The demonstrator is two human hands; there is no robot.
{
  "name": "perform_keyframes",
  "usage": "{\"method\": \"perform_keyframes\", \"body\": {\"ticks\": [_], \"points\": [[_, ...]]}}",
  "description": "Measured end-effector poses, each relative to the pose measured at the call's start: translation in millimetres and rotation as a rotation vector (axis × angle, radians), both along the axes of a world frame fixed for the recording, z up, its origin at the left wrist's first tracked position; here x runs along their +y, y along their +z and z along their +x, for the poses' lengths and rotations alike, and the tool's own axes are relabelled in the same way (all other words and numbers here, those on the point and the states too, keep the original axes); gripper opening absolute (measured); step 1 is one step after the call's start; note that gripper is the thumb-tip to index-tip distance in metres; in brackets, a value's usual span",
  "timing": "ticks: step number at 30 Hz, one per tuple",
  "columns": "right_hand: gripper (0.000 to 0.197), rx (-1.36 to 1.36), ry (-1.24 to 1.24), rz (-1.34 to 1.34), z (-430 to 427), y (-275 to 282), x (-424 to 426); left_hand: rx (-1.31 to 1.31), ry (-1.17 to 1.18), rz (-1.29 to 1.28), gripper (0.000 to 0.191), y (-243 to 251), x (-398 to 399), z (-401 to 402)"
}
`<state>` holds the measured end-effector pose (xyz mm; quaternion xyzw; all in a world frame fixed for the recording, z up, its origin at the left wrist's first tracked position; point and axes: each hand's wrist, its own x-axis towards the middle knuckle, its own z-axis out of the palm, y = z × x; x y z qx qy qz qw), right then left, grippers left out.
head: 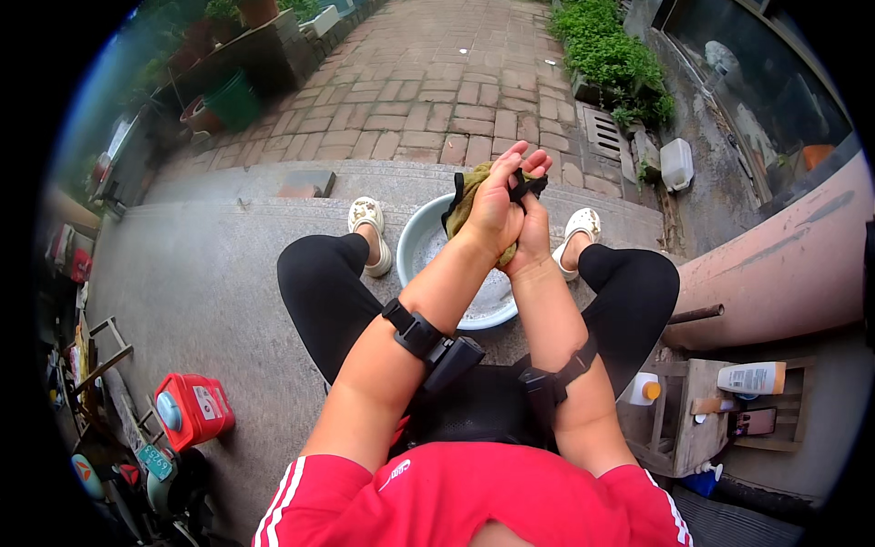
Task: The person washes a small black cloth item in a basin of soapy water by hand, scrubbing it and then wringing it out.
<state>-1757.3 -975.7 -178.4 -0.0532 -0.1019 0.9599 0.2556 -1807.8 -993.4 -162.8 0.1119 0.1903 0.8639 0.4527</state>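
A wet-looking olive-green cloth [467, 198] with black edging is pressed between my two hands above a light blue plastic basin [405, 254]. My left hand [493, 205] reaches in from the left of the picture, its palm against the cloth and its fingers pointing up and away. My right hand [534, 232] lies against it from the other side, with black edging across its fingers. Sudsy water [489, 304] shows in the basin below. Parts of the cloth are hidden behind the hands. Black straps with devices sit around both forearms.
White clogs [369, 225] flank the basin. A red container [198, 410] stands at the left, near a parked scooter. At the right, a wooden stool [697, 437] holds a bottle [750, 378] and a phone [755, 422]. Beyond the step edge lies brick paving [444, 102].
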Motion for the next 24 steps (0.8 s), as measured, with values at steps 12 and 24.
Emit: {"method": "perform_keyframes", "body": {"ticks": [12, 24], "points": [[0.029, -0.112, 0.140, 0.085, -31, 5, 37, -0.366, -0.317, 0.317, 0.063, -16, -20, -46], [0.037, -0.539, 0.176, 0.068, -40, -74, 18, -0.340, -0.111, -0.320, 0.050, -49, -34, -90]]}}
